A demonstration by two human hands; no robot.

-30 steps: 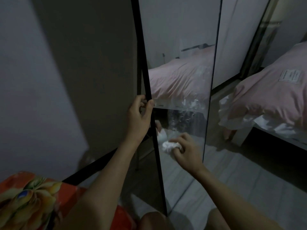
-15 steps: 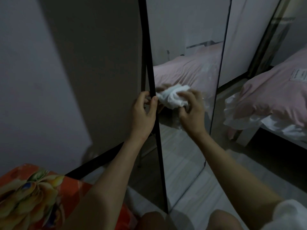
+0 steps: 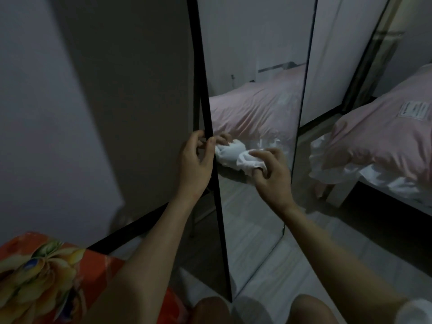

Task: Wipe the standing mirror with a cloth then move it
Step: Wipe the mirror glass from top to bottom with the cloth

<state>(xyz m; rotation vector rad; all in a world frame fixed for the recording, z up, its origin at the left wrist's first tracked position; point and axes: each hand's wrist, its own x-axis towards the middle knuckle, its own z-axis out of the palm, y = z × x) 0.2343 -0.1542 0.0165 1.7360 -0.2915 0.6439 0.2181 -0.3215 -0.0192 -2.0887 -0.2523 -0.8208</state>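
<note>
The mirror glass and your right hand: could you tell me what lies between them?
The head view shows a bunched white cloth, held by the right hand against the mirror.

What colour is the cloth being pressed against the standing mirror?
White. The cloth is bunched under the right hand, clearest in the head view.

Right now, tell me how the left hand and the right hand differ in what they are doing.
The left hand grips the standing mirror's black frame; the right hand holds a bunched white cloth. The left hand sits on the mirror's edge, the right hand in front of the glass, pressing the cloth to it. Both are bare and at about the same height.
</note>
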